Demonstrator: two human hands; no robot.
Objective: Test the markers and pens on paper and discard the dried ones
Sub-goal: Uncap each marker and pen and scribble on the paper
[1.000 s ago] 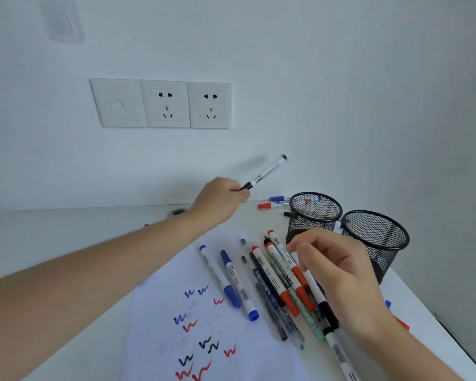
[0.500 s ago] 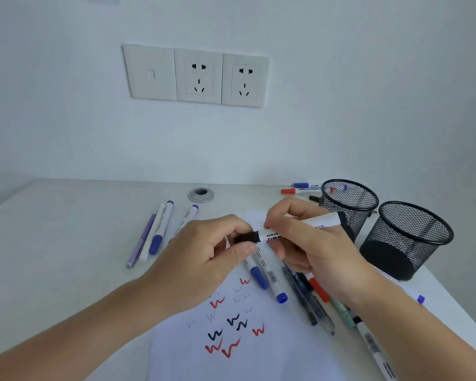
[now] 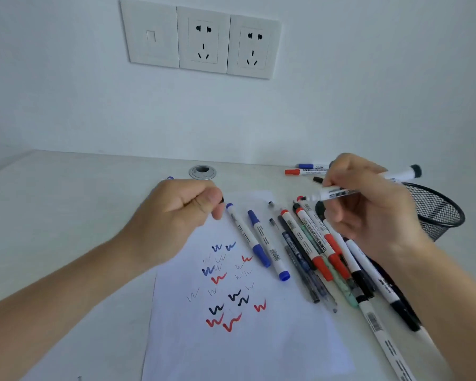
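**Uncapped black marker poised over the test sheet**

The right hand (image 3: 368,213) grips a white-barrelled marker (image 3: 368,185) in a writing hold, bare tip angled down and left toward the paper (image 3: 259,347), likely so it can add a squiggle beside the earlier ones. The left hand (image 3: 182,215) is clenched around something small and dark, probably the cap, kept clear of the sheet. Untested pens (image 3: 300,248) lie fanned along the paper's right edge within reach; a mesh cup (image 3: 437,213) waits behind on the worktop (image 3: 66,215).
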